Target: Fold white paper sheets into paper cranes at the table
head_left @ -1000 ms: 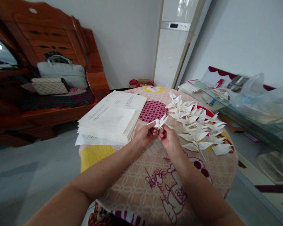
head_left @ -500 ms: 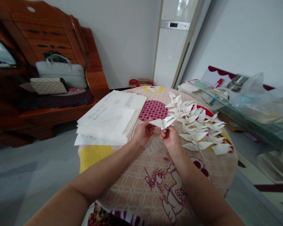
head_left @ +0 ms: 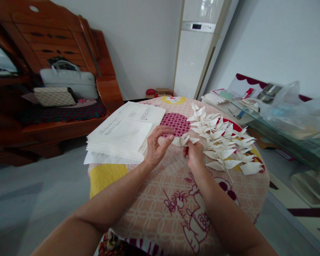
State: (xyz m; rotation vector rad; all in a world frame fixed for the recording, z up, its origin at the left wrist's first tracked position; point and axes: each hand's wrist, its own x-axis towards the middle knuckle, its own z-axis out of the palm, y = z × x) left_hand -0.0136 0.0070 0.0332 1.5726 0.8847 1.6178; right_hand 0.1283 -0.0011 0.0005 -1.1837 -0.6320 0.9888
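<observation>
A folded white paper crane [head_left: 183,140] is held above the round table, its wings spread to both sides. My right hand [head_left: 194,153] grips it from below and the right, fingers closed on the paper. To its left, my left hand [head_left: 158,146] is open, thumb and curved fingers apart, the thumb tip close to the crane's left wing. Whether the thumb touches the wing I cannot tell. Several finished-looking paper cranes [head_left: 220,153] lie crowded together on the table just right of my right hand.
A thick stack of printed paper [head_left: 120,133] lies on the patterned tablecloth [head_left: 154,199] at the left. On the right, a glass shelf [head_left: 285,142] carries plastic bags and small items. A wooden bench [head_left: 106,96] with bags stands behind left, and a tall white cabinet-like unit [head_left: 193,60] behind.
My left hand has come off the crane's left wing, turned upward and opened. The right hand keeps the crane, which has shifted slightly and tilted.
</observation>
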